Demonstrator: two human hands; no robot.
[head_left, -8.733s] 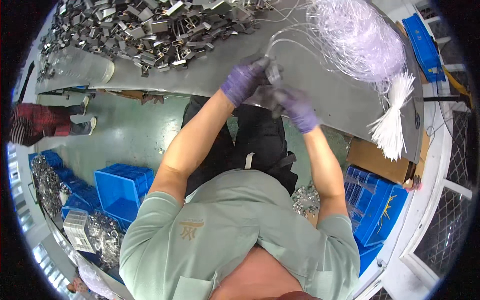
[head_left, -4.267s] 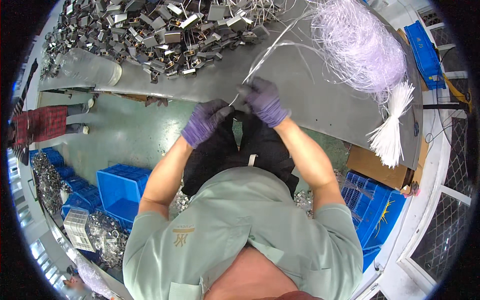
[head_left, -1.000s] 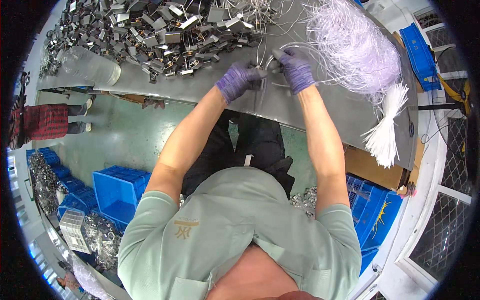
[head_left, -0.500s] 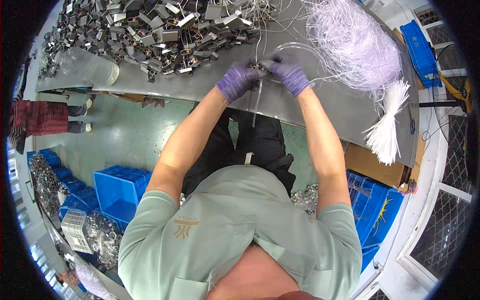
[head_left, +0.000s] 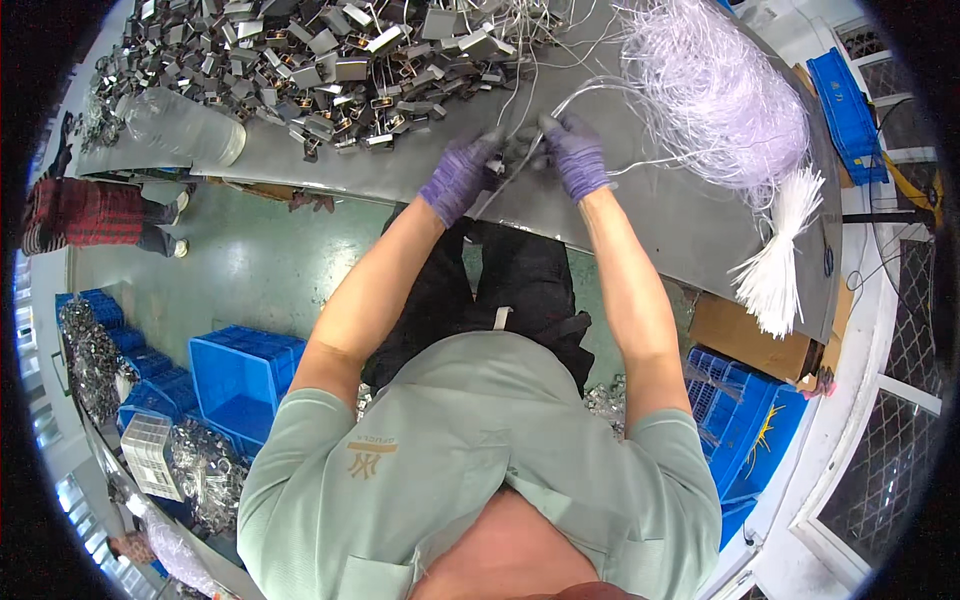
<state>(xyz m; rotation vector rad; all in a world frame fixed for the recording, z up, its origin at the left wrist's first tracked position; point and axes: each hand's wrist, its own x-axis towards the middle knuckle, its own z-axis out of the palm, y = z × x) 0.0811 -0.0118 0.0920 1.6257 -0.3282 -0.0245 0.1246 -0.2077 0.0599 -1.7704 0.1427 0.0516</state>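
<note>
Both my hands wear purple gloves with grey fingers and work above the grey table's near edge. Between the right fingertips, my right hand pinches a clear thin tube, which loops toward the bundle on the right and slants down past my left hand. My left hand is closed round something small and dark, mostly hidden by the fingers. A thin white wire runs from the heap down to that hand. Ahead and left lies a heap of dark box-shaped metal parts with wires.
A big tangle of clear tubing lies at the right, with a white strand bundle below. A clear plastic jar lies at the left table edge. Blue crates stand on the floor. Another person stands far left.
My hands have drawn slightly apart and moved a little lower. The hanging tube, upright before, now slants between them.
</note>
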